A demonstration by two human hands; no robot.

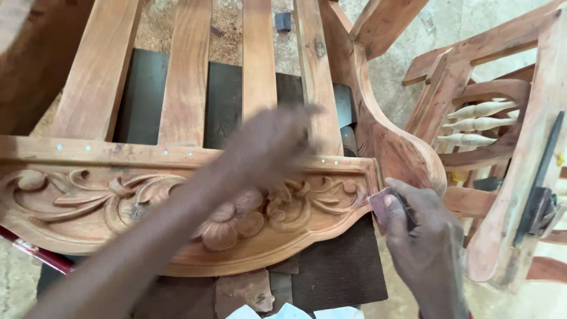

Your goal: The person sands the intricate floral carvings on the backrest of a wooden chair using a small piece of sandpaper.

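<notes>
The carved rail is bare reddish wood, matt and unvarnished, its flower and scroll relief dusty in the hollows. The slats above are the same raw wood, smooth-planed. The sandpaper piece looks dull pinkish-brown and gritty. The turned spindles are paler, unfinished wood.

- Carved reddish-brown wooden rail of an unfinished furniture frame: broad, bare, unvarnished; lies across the lower view; relief of scrolling leaves either side of a central flower; lower edge curves down to the middle; small pale dots along its flat top ledge.
- Small folded piece of dull pinkish-brown sandpaper: pinched between the fingers of the right hand, pressed against the rail's right end, just beside the curved armrest post.
</notes>
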